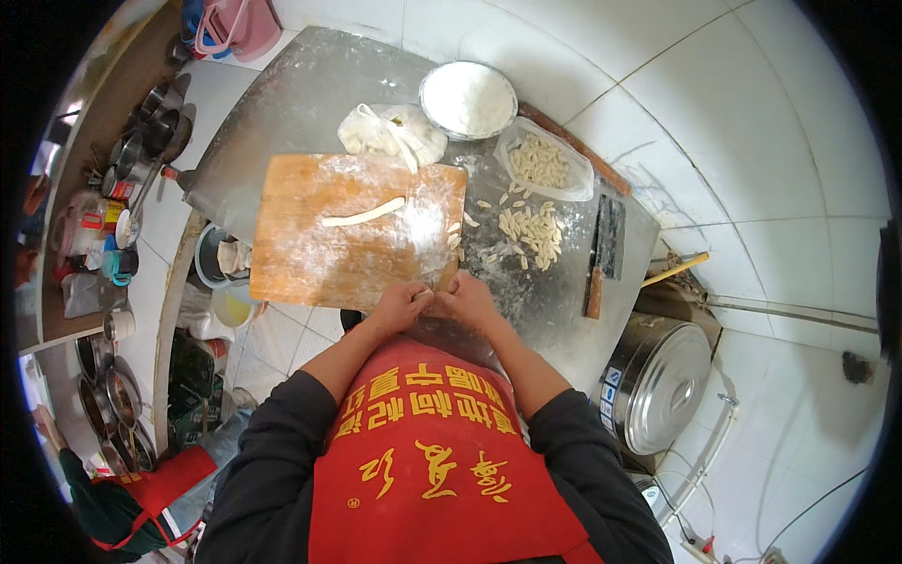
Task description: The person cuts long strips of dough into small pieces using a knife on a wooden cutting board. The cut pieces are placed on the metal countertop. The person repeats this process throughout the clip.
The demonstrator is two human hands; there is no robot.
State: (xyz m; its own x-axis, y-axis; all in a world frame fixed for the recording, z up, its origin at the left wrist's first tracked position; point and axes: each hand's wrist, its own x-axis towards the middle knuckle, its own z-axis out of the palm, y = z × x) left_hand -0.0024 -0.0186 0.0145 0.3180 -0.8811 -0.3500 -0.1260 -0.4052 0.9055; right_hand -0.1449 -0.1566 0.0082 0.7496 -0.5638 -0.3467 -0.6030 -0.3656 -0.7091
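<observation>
My left hand (403, 307) and my right hand (466, 302) are close together at the near edge of a floured wooden board (296, 240). The fingers of both are bent around something small and mostly hidden, perhaps dough. On the board lies a strip of dough (363, 213), with a few small dough pieces (454, 236) at its right edge. Many more shaped dough pieces (532, 231) are heaped on the metal table, and others fill a clear plastic tub (579, 180). Behind the board are a tied plastic bag (366, 132) and a bowl of white flour (468, 99).
A cleaver (607, 240) lies on the table's right side, near a wooden rolling pin (578, 148) along the wall. A lidded steel pot (669, 388) stands beyond the right edge. Pans (161, 130) line the left shelf. Another person (141, 493) is at the lower left.
</observation>
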